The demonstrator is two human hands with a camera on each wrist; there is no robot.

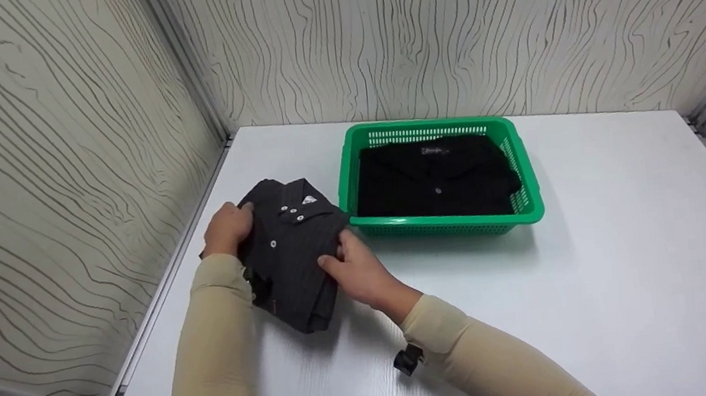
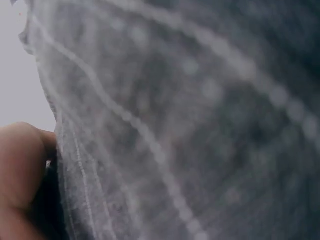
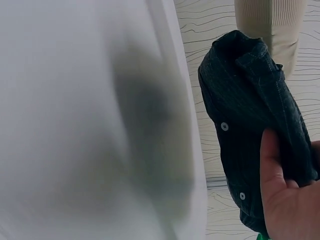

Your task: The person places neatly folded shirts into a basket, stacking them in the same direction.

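Note:
A folded dark grey button-up shirt (image 1: 292, 251) with small white buttons is held between both hands over the left part of the table. At its left edge my left hand (image 1: 228, 227) grips the cloth. My right hand (image 1: 361, 269) pinches the right edge, thumb on top and the fingers underneath mostly hidden. In the right wrist view the thumb of that hand (image 3: 287, 200) presses the folded shirt (image 3: 250, 120), which is lifted above the table. The left wrist view is filled by blurred shirt cloth (image 2: 150, 125) with pale stitching, and part of the left hand (image 2: 22, 170) shows at its edge.
Just right of the shirt stands a green plastic basket (image 1: 449, 221) with slotted walls. Inside it lies a folded black shirt (image 1: 430, 179) with a collar label. The white table (image 1: 631, 246) meets wood-patterned panels (image 1: 407, 32) at the back and left.

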